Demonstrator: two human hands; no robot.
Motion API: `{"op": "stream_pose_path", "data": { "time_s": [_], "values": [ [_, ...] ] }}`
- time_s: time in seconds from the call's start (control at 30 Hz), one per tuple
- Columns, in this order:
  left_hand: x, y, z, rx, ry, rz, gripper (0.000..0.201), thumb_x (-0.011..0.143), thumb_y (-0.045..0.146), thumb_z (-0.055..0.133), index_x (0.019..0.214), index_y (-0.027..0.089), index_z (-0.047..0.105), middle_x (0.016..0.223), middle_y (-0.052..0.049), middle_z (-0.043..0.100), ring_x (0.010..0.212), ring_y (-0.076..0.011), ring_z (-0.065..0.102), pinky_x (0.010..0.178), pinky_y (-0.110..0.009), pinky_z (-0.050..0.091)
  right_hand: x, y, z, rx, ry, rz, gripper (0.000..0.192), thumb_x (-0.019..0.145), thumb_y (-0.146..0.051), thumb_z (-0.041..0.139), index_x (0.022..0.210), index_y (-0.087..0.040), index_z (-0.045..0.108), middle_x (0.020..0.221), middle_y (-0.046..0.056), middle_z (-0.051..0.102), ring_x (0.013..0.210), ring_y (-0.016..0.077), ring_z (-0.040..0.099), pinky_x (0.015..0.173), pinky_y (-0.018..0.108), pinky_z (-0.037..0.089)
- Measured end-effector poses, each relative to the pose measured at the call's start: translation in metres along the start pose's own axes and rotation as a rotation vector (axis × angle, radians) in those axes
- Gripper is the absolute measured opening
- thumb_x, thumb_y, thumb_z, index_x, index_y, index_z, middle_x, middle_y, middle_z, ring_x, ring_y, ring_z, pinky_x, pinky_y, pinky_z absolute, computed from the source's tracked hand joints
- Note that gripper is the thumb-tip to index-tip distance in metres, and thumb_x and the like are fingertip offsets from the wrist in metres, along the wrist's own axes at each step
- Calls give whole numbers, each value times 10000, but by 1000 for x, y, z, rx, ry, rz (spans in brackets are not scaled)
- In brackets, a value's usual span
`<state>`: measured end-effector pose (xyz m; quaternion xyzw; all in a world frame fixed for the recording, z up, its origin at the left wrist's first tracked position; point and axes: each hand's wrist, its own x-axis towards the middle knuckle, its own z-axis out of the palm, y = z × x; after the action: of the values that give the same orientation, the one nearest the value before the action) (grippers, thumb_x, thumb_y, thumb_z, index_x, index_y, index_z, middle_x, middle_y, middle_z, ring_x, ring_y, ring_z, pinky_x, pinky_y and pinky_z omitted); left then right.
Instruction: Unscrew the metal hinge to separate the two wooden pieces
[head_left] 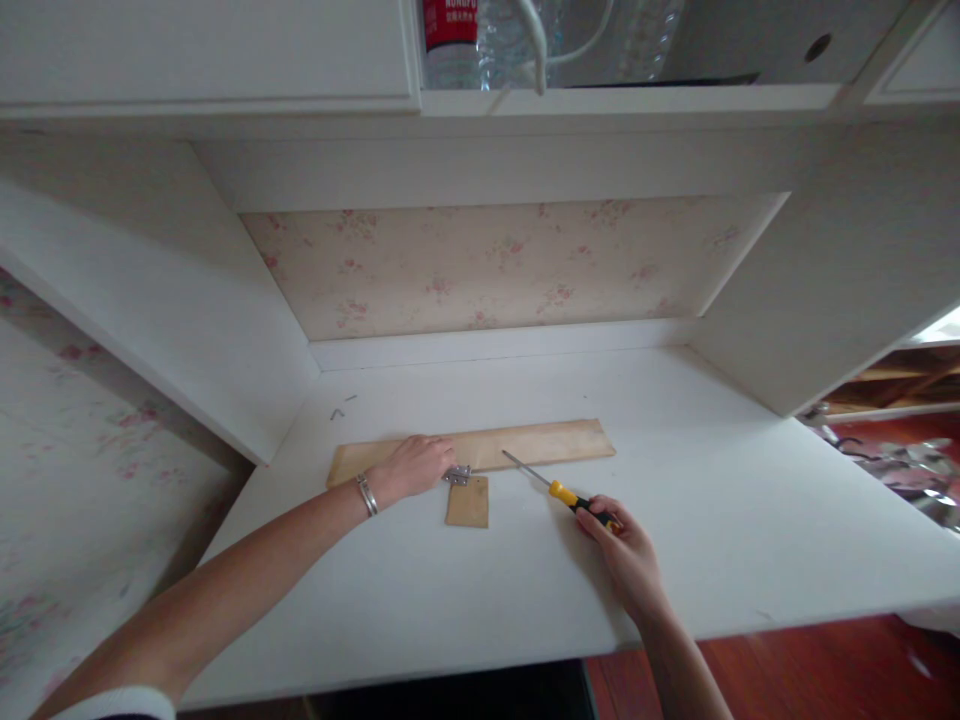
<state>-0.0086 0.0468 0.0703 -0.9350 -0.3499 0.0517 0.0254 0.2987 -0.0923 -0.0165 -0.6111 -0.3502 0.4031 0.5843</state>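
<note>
A long, flat wooden board [532, 443] lies across the white desk. Against its near edge sits a small metal hinge [458, 474], and a small square wooden piece [468, 503] with a hole near its top lies just below. My left hand [415, 466] rests over the board, fingers bent and closed at the hinge's left side; the fingertips are partly hidden. In my right hand [626, 550] is a screwdriver [568, 495] with a yellow and black handle, gripped by that handle. Its metal shaft points left and away from me, with the tip over the board's near edge.
Two small bent metal bits [337, 413] lie at the back left of the desk [375, 610]. Side panels [810, 270] stand left and right. Overhead is a shelf with plastic bottles [451, 45] and a white cable [538, 50]. Metal items [900, 455] lie beyond the right edge.
</note>
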Motion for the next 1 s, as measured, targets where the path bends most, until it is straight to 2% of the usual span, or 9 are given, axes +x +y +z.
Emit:
{"op": "stream_pose_path", "data": {
  "time_s": [0.13, 0.23, 0.33, 0.4, 0.57, 0.7, 0.87, 1.0],
  "values": [
    [1, 5, 3, -86, -33, -154, 394, 949, 294, 297, 857, 181, 663, 917, -113, 661, 832, -216, 629, 761, -339, 472, 0, -1, 1, 9, 3, 8, 307, 640, -427, 759, 793, -221, 591, 990, 25, 601, 812, 178, 555, 720, 285, 441],
    [6, 7, 5, -153, -81, -288, 420, 936, 321, 299, 840, 187, 685, 912, -112, 686, 862, -217, 636, 783, -330, 455, 0, 0, 0, -1, -12, 2, 297, 662, -422, 748, 809, -222, 585, 984, 22, 591, 807, 172, 548, 721, 282, 438],
    [15, 4, 7, -259, -128, -458, 419, 905, 329, 331, 822, 168, 709, 906, -131, 700, 852, -220, 645, 734, -300, 442, 0, 1, -1, -18, -28, -6, 280, 691, -415, 732, 832, -226, 581, 976, 14, 579, 813, 165, 539, 733, 279, 426],
    [20, 0, 7, -321, -145, -525, 434, 891, 329, 329, 831, 151, 720, 909, -146, 703, 824, -215, 650, 684, -278, 430, 0, 2, -1, -29, -31, -9, 274, 701, -411, 727, 842, -229, 578, 961, 8, 568, 804, 160, 529, 725, 275, 416],
    [19, -10, 5, -368, -176, -534, 430, 871, 328, 339, 837, 156, 732, 879, -133, 713, 748, -194, 650, 620, -254, 403, 1, 4, 0, -17, -24, -5, 284, 689, -416, 735, 828, -228, 574, 993, 5, 562, 828, 163, 532, 730, 275, 412],
    [11, -9, 3, -361, -167, -542, 420, 874, 370, 351, 832, 190, 728, 873, -108, 716, 746, -196, 646, 624, -256, 405, 2, 3, 0, -24, -30, 1, 304, 680, -428, 737, 835, -223, 577, 978, 19, 574, 811, 172, 538, 717, 282, 422],
    [6, -5, -1, -269, -102, -512, 426, 897, 420, 354, 772, 206, 700, 852, -87, 706, 771, -194, 644, 667, -265, 425, 1, 2, 1, -18, -31, -13, 300, 673, -427, 739, 821, -223, 576, 923, 11, 565, 777, 159, 519, 698, 272, 417],
    [5, -4, -5, -207, -8, -484, 350, 916, 361, 370, 865, 182, 666, 968, -108, 677, 900, -209, 630, 766, -292, 440, 0, -1, 2, -28, -23, -18, 300, 673, -439, 736, 809, -222, 580, 933, 18, 572, 802, 168, 523, 715, 271, 418]
  ]
}}
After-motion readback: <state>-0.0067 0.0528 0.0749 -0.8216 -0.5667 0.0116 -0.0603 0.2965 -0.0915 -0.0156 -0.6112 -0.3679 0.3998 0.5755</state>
